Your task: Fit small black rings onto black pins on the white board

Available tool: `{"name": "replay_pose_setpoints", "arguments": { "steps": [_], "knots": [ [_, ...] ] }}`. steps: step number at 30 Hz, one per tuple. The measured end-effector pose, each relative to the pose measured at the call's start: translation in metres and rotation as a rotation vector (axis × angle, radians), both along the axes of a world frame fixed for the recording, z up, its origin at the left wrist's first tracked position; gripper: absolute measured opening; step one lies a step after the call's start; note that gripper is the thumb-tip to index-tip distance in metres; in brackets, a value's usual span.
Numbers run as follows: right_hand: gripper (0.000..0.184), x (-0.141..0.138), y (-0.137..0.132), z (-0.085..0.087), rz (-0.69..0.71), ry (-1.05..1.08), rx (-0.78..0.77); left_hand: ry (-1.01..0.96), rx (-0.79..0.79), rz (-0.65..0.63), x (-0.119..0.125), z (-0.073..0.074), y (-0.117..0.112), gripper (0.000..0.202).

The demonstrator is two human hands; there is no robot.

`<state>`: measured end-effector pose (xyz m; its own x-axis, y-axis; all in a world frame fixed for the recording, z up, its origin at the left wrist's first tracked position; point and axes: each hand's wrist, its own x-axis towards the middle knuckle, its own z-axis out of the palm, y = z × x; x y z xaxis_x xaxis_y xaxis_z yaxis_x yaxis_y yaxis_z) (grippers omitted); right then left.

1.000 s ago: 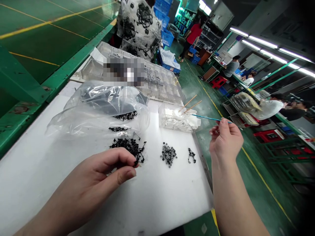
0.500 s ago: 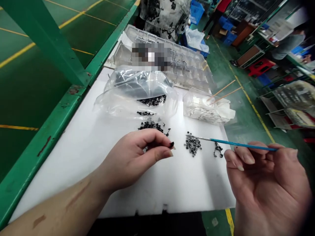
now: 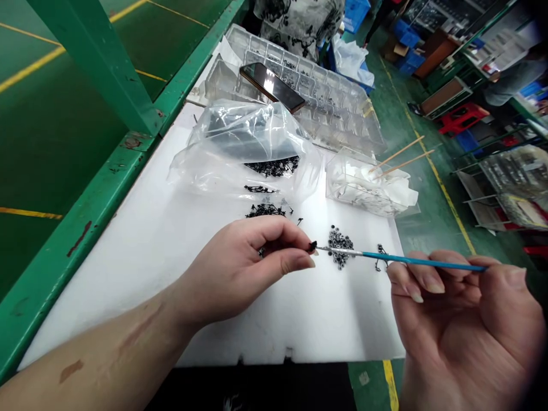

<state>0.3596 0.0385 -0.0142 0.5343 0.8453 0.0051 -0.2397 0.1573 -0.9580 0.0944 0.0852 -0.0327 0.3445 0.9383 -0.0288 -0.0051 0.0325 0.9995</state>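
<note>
Between thumb and forefinger, my left hand (image 3: 252, 265) pinches a small black part (image 3: 313, 246) whose exact kind I cannot make out. My right hand (image 3: 466, 319) holds a thin blue-handled brush (image 3: 406, 260), pointing left. The brush's tip meets or nearly touches the black part. Beneath the brush lies a pile of small grey and black rings (image 3: 340, 237). Several thin black pieces (image 3: 380, 251) lie right of the rings, partly behind the brush. Beyond my left hand is a heap of similar black pieces (image 3: 265, 210).
A clear plastic bag (image 3: 201, 162) with black pieces lies behind the heap. A clear box (image 3: 338, 185) holds white tissue and two wooden sticks. Farther back, a phone (image 3: 274, 85) rests on a compartment tray (image 3: 359, 128). A green metal frame (image 3: 107, 188) borders the left.
The brush has moved left from over the rings to the black part in my left hand. My left hand keeps its pinch. The view has shifted slightly.
</note>
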Motion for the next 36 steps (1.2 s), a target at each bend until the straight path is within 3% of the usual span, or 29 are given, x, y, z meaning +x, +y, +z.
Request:
{"name": "replay_pose_setpoints", "arguments": {
  "steps": [36],
  "knots": [
    [0.016,-0.0004,0.0035,0.0007,-0.003,-0.009,0.017,0.029,-0.009,0.000,0.0008,0.0013,-0.0008,0.009]
  ]
}}
